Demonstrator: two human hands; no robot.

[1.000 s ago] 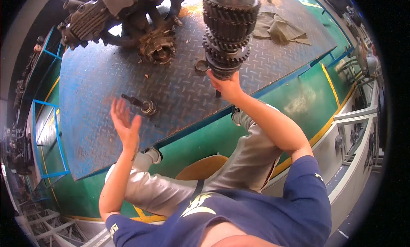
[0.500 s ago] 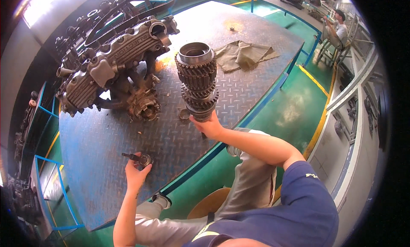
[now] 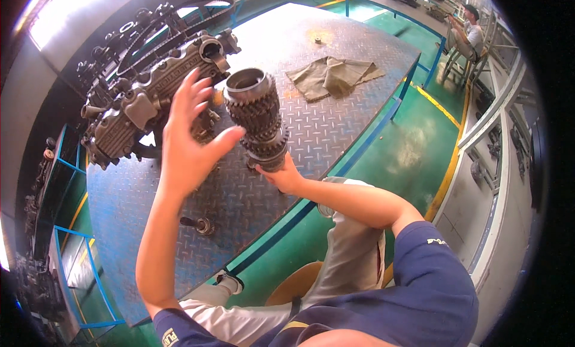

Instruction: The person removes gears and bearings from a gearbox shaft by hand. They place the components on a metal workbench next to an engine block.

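Broadly, a worn steel table (image 3: 317, 128) with a raised tread pattern carries everything, the largest load being a grimy engine assembly (image 3: 141, 110) at its far left. A crumpled tan cloth (image 3: 335, 78) lies beyond the gear stack (image 3: 256, 110), which tilts above the table's middle; the right hand (image 3: 284, 174) has its fingers wrapped round the lower end. The left hand (image 3: 190, 146) is raised beside the stack, fingers spread; I cannot tell whether its thumb touches. Nearer lies a short geared shaft (image 3: 203, 226).
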